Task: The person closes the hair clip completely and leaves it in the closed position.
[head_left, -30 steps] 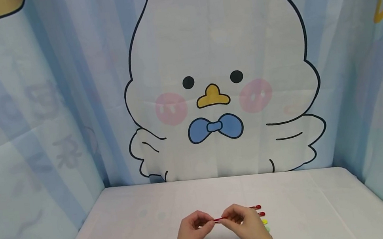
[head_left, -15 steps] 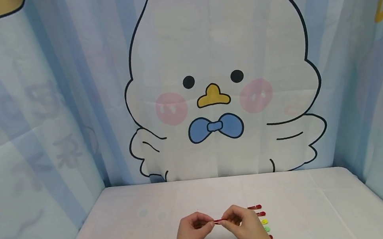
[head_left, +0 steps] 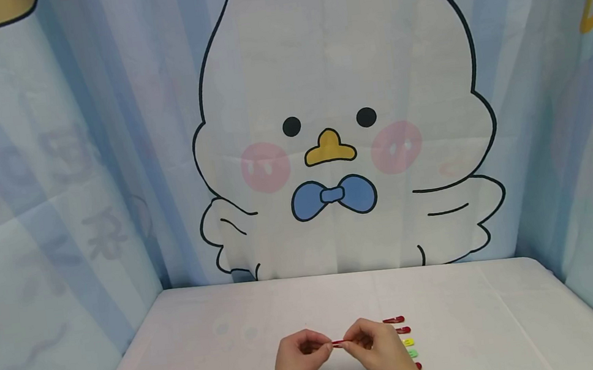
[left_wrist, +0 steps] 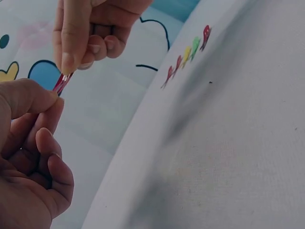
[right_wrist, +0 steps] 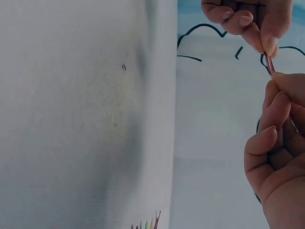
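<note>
A small red snap hair clip (head_left: 338,343) is stretched between both hands above the table. My left hand (head_left: 298,360) pinches one end between thumb and index finger. At the other end, my right hand (head_left: 375,351) pinches it the same way. In the left wrist view the hair clip (left_wrist: 62,83) looks partly split into two strips. Fingertips cover both its ends. To the right of my right hand lies a column of hair clips: a red clip (head_left: 394,320), another red clip (head_left: 404,330), a yellow clip (head_left: 408,341), a green clip (head_left: 413,353) and a partly hidden red clip (head_left: 419,366).
A white cloth covers the table (head_left: 211,350). Behind it hangs a curtain (head_left: 323,83) printed with a white chick, and striped blue curtains (head_left: 35,180) close in both sides. Shadows of the hands fall on the cloth.
My right hand has shifted very slightly, so more of the clips on the table shows, including the nearest red one. Both hands keep their pinch on the hair clip.
</note>
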